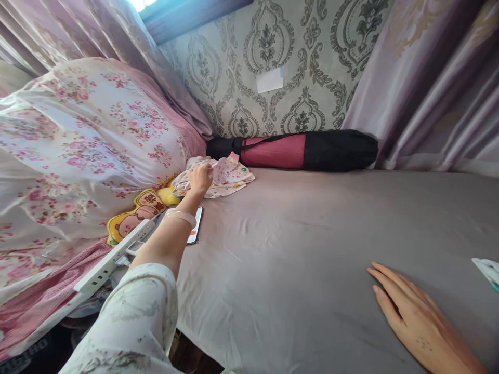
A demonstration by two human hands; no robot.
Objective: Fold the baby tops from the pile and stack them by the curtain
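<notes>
My left hand (pixel 201 177) reaches far forward, its fingers closed on a light cloth (pixel 230 175) with small coloured prints. The cloth lies crumpled on the grey sheet (pixel 296 234), beside the floral bedding. Under my left wrist, a phone (pixel 195 228) with a lit screen is partly covered by my forearm. My right hand (pixel 409 311) rests at the lower right on the grey sheet, palm down, with its fingers stretched out and nothing held.
A long black and red bag (pixel 288 150) lies along the patterned wall. At left are a yellow cartoon cushion (pixel 130 221), a white power strip (pixel 113 257) with a plug, and floral bedding (pixel 89 130). A white and green item (pixel 487 271) sits at the right edge.
</notes>
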